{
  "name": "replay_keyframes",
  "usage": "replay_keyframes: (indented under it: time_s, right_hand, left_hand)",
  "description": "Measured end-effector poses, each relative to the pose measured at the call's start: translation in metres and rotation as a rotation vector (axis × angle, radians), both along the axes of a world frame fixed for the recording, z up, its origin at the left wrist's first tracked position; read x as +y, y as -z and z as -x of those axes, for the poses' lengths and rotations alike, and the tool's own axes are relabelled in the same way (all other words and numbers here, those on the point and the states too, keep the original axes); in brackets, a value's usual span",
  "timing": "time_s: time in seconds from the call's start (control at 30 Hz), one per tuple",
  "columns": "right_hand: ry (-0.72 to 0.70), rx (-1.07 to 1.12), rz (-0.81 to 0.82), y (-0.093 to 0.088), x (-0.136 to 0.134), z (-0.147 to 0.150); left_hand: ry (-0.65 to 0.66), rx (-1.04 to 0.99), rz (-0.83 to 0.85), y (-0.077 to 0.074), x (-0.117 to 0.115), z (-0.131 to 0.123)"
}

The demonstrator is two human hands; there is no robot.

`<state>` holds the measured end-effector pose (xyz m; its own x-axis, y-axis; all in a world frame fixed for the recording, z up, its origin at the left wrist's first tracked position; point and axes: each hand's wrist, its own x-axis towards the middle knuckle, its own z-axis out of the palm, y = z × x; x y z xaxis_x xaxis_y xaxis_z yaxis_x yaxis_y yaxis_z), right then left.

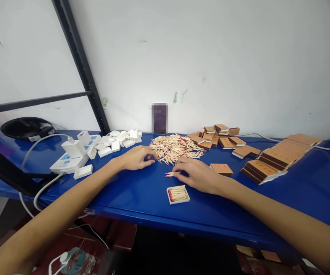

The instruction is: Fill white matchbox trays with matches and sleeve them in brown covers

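Observation:
My right hand (195,173) pinches a few red-tipped matches (169,174) between thumb and fingers, their heads pointing left. Just below it on the blue table lies a small white matchbox tray (177,201) with a row of matches inside, red heads to the left. A large loose heap of matches (179,147) spreads beyond both hands. At the heap's left edge rests my left hand (138,157), fingers bent and thumb apart from them, with nothing visible in between.
Empty white trays (119,140) are piled at the back left, near a power strip (70,160) with cables. Brown matchbox sleeves (221,167) lie scattered and stacked on the right. A dark upright object (159,118), blurred out, leans on the wall. The blue table's (142,204) front edge runs below.

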<state>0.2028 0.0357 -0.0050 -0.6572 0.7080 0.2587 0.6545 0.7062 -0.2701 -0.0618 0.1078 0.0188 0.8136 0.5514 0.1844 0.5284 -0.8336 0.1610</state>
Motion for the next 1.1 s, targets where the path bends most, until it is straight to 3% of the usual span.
replay_keyframes:
  time_s: [0.47, 0.73, 1.1]
  right_hand:
    - [-0.06, 0.096, 0.053, 0.007, -0.004, -0.006]
    - [-0.055, 0.151, 0.085, 0.01, -0.003, -0.003]
    - [-0.023, 0.176, 0.184, 0.006, 0.004, -0.001]
  left_hand:
    - [0.002, 0.001, 0.029, 0.005, -0.023, -0.011]
    - [-0.122, -0.107, 0.065, 0.007, -0.048, -0.015]
    - [-0.062, -0.126, 0.18, 0.005, -0.047, -0.015]
